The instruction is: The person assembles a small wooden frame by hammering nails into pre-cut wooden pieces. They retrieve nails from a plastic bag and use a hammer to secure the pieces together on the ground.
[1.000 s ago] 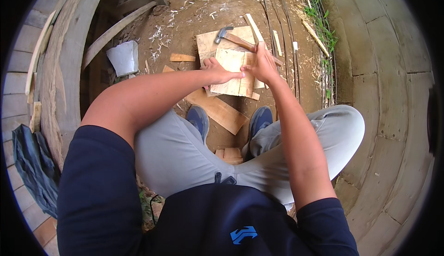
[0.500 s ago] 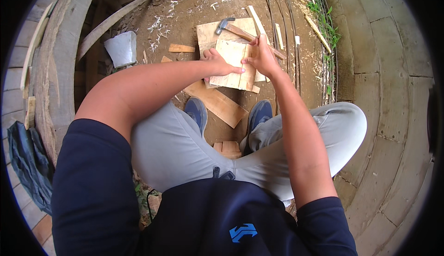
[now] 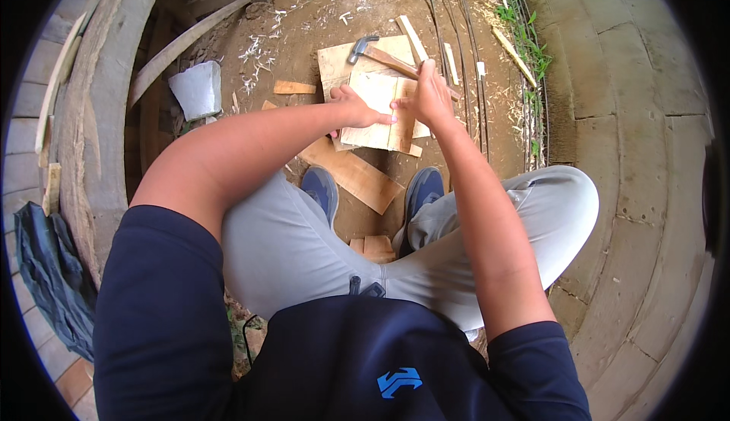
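Note:
My left hand (image 3: 355, 109) grips the left edge of a small pale wooden board (image 3: 372, 138), its thumb stretched across the top. At the board's right side, my right hand (image 3: 430, 103) is closed on a narrow wooden strip (image 3: 404, 133), which lies against the board. Whether the two pieces are joined I cannot tell. Both rest over a larger wooden board (image 3: 332, 60) on the ground. A claw hammer (image 3: 389, 60) lies on that larger board, just beyond my hands, part of its handle hidden behind my right hand.
A brown plank (image 3: 353, 174) lies between my shoes. Left of the boards sit a small wood offcut (image 3: 294, 87) and a pale stone block (image 3: 198, 90). Long dark rods (image 3: 473, 63) run along the right, near a wall (image 3: 639, 155). Wood shavings dot the dirt.
The view has shifted slightly. Both hands keep nearly the same hold on the wooden pieces, and the hammer stays in place on the larger board.

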The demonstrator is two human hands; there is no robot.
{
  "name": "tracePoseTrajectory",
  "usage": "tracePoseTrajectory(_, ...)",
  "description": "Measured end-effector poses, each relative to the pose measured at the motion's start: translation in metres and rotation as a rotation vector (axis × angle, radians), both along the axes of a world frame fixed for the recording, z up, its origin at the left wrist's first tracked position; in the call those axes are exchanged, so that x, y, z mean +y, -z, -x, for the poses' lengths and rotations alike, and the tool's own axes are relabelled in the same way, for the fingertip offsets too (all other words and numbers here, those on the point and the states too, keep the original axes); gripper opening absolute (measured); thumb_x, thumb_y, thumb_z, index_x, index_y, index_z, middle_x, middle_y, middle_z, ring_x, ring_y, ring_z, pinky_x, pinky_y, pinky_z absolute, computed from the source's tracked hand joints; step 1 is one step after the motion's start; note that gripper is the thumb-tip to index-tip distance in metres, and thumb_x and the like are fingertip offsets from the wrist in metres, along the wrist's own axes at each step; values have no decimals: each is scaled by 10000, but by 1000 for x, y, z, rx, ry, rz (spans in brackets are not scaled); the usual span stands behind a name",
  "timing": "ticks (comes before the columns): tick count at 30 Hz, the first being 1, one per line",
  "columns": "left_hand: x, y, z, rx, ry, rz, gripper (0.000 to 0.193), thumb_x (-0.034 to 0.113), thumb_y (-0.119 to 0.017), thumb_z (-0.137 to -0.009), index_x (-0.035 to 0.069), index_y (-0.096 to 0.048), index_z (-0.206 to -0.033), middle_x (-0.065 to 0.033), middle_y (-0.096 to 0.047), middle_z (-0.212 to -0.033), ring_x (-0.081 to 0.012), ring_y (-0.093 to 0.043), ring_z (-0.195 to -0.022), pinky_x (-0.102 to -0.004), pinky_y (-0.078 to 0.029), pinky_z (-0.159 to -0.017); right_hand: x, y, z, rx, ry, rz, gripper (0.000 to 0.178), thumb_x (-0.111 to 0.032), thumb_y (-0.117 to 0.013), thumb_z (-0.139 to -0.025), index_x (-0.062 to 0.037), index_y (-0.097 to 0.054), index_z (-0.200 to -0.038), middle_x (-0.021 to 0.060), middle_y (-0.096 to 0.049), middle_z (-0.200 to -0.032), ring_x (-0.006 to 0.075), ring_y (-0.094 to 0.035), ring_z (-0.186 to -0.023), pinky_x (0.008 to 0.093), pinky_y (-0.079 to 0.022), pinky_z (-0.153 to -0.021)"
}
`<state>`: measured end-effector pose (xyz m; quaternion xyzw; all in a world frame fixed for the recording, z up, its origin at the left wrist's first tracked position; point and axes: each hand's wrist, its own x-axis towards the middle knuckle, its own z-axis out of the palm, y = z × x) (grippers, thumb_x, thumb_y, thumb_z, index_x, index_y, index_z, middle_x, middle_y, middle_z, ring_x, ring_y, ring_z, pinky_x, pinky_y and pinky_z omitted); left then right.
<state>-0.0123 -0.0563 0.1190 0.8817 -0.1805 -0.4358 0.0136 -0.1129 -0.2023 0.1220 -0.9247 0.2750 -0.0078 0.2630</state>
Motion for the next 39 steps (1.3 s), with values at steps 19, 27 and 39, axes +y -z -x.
tracePoseTrajectory(19, 6, -6, 1, 50, -117, 38, 1546, 974, -649, -549, -60, -111, -1565, -209, -297, -1544, -345, -512, -1291, -438, -606, -734, -72, -301, -22, -239, -432, 18, 237, -170, -451, -1002, 11, -604, -991, 166, -628, -971, 245, -517, -886, 373, -444, -884)
tracePoseTrajectory(27, 8, -43, -31, -77, -84, 466, 616, 363, -448, -986, -22, -387, -1464, -301, -421, -1513, -375, -460, -1399, -473, -383, -1140, -90, -221, -11, -29, -512, -113, 243, -221, -637, -1022, -16, -725, -1118, 73, -752, -1077, 168, -682, -1038, 362, -527, -996)
tracePoseTrajectory(39, -25, -55, -102, 433, 397, 674, 255, 127, -339, -1065, 50, -556, -1174, -60, -560, -901, -147, -580, -825, -344, -486, -740, -99, -35, 0, -276, -138, -738, 158, -110, -773, -912, -40, -785, -1053, 70, -771, -1015, 118, -703, -950, 295, -567, -869)
